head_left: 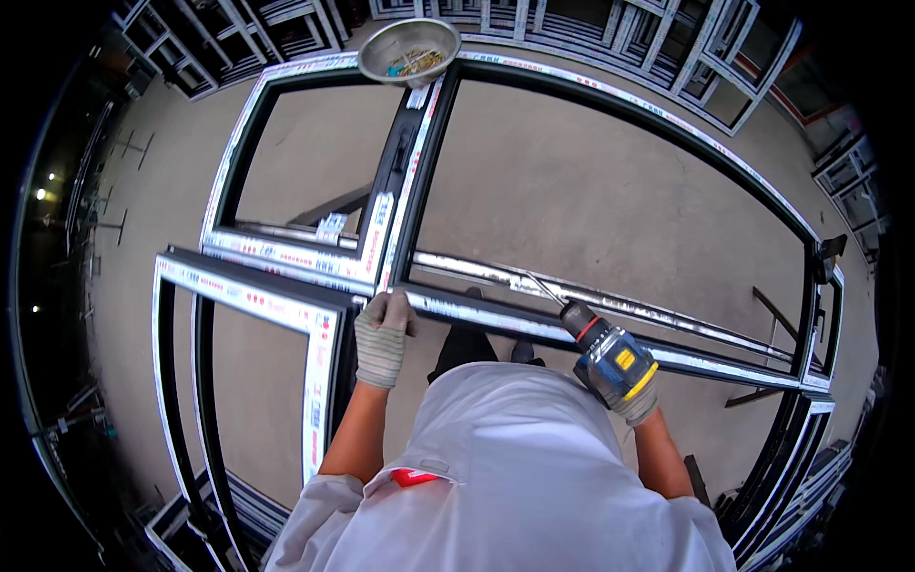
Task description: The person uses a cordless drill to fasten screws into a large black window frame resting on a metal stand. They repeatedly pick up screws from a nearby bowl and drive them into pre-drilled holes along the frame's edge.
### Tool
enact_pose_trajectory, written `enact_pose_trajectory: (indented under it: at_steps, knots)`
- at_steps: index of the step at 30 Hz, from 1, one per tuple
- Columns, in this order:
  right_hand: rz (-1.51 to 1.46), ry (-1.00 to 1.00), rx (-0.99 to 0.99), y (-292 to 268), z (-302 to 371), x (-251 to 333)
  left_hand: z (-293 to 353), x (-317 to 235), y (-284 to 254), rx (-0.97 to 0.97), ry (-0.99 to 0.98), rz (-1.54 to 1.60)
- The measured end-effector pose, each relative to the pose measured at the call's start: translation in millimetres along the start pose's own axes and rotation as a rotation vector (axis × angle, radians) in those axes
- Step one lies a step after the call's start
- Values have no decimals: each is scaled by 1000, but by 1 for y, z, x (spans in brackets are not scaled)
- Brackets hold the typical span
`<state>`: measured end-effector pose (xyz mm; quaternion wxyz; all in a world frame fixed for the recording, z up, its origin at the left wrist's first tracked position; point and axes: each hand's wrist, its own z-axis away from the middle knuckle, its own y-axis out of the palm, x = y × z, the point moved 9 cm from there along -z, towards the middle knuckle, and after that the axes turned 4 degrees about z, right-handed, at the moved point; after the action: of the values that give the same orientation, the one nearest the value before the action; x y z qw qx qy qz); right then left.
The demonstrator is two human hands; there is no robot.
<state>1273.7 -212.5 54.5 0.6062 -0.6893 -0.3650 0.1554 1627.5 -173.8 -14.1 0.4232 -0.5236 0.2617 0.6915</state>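
Note:
A large black window frame [610, 334], its faces covered in white printed protective film, lies flat in front of me. My left hand [383, 334], in a striped knit glove, is closed with its fingertips at the near rail, where the upright bar [391, 210] meets it. Whatever is pinched there is hidden by the fingers. My right hand [634, 400], also gloved, grips a blue and yellow cordless drill [618, 360]. The drill's long bit [545, 286] points to the far left, over the near rail. A metal bowl [381, 50] of small brassy screws rests on the far rail.
A second film-covered frame [319, 381] stands at the near left, against the large one. More frames [658, 38] lean in stacks along the back. Dark support bars [348, 205] show beneath the openings, above the concrete floor [572, 181]. Further frames lie at the lower right.

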Motion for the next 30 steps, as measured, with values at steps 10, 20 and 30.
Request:
enact_pose_trajectory:
  at_steps: [10,20,30]
  knots:
    - [73,346,145,38,-54,-9,-262,-32,34,69,-49,-29]
    - [121,381,270,56,-86,-8,-439,-47,67,-48,-320,217]
    - [112,373,208,53,-96,-11,-461,-31,69,-83,-301,222]
